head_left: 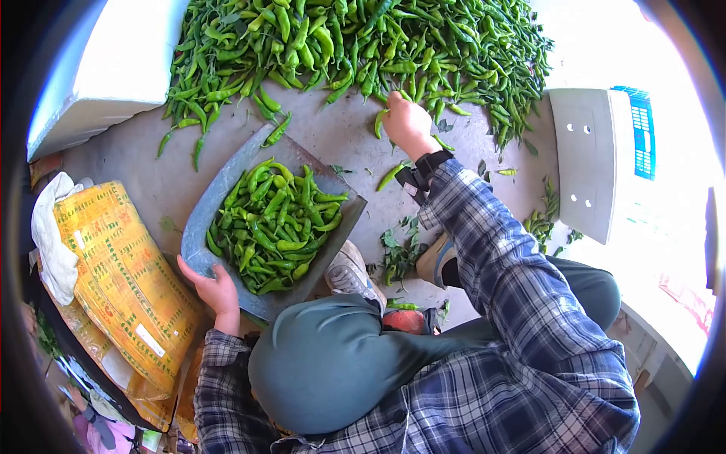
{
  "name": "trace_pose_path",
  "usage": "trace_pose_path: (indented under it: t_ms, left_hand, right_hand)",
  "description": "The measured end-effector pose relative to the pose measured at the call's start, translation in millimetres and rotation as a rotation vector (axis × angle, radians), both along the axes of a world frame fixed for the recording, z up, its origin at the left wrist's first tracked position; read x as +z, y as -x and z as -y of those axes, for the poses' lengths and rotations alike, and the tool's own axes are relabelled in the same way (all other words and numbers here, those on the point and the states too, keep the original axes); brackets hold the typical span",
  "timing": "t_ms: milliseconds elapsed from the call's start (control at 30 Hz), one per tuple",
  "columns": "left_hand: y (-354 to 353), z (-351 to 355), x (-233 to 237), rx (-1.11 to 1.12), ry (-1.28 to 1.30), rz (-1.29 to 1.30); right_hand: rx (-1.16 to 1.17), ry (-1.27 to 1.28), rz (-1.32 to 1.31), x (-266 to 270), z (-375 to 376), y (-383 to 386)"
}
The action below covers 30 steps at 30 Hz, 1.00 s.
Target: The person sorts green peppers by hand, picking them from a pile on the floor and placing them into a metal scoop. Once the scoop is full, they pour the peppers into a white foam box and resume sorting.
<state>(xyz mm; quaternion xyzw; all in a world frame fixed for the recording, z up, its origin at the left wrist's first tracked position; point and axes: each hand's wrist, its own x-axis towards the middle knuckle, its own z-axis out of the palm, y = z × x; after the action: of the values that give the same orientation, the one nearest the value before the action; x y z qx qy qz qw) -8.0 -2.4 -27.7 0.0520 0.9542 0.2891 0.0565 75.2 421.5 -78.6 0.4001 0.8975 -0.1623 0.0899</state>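
A grey scoop-shaped pan (198, 231) rests by my knee, holding a heap of green peppers (272, 227). My left hand (212, 290) grips its near left rim, thumb over the edge and the fingers partly hidden. At the front edge of a large pile of green peppers (363, 45), my right hand (408, 125) has its fingers closed around a green pepper (380, 123), which hangs from the left side of the hand. A loose pepper (390, 177) lies on the floor below that hand.
A white foam box (125, 60) stands at the upper left. Folded yellow printed cardboard (121, 265) with a white cloth (57, 242) lies left. On the right are a white holed panel (582, 163) and a blue crate (641, 132). Green leaves (403, 253) litter the floor near my shoes.
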Motion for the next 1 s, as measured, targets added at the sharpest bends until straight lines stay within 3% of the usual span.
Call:
trace_pose_path:
  t_ms: [33,100,200,333,400,467,533,600,667,700,833,900,1000]
  left_hand:
    - [1.4,-0.4,-0.8,0.000,0.002,-0.001]
    - [0.3,2.5,-2.6,-0.027,0.013,-0.035]
    - [-0.2,3.5,-2.0,-0.010,-0.010,0.011]
    - [-0.2,-0.6,0.3,-0.005,0.026,-0.009]
    - [0.5,1.8,-0.4,0.008,-0.001,0.029]
    - [-0.2,3.6,-2.4,0.009,-0.012,0.032]
    - [0.6,7.2,-7.5,0.007,0.012,-0.006]
    - [-0.1,1.1,0.2,0.035,-0.019,0.033]
    - [-2.0,-1.9,1.7,0.060,-0.051,0.076]
    - [-1.5,0.2,-0.1,0.046,-0.031,0.057]
    - [0.1,6.4,-6.6,0.007,0.023,0.001]
    - [-0.6,3.6,-3.6,0.021,0.019,0.019]
    - [-1.2,1.6,-1.0,0.022,0.020,0.025]
  right_hand:
    - [0.000,0.002,-0.001,0.8,-1.4,2.9]
    - [0.390,-0.045,0.204,1.4,-1.1,2.2]
    - [0.374,-0.020,0.205,1.6,-7.8,0.0]
    - [0.161,0.408,0.072,47.8,45.9,15.1]
    - [0.283,0.765,-0.155,80.4,86.8,9.7]
    - [0.334,0.896,-0.352,77.2,110.9,-5.0]
    - [0.337,0.741,-0.320,49.6,95.7,-21.5]
    - [0.449,0.314,0.013,26.2,71.5,-46.8]
    - [0.556,0.125,0.102,19.0,60.1,-76.0]
    - [0.595,0.100,0.202,14.8,57.4,-84.7]
    - [0.639,0.100,0.151,1.3,53.5,-93.1]
    - [0.249,0.034,0.040,12.1,48.1,-77.2]
    - [0.085,-0.129,0.018,-14.6,13.5,-62.8]
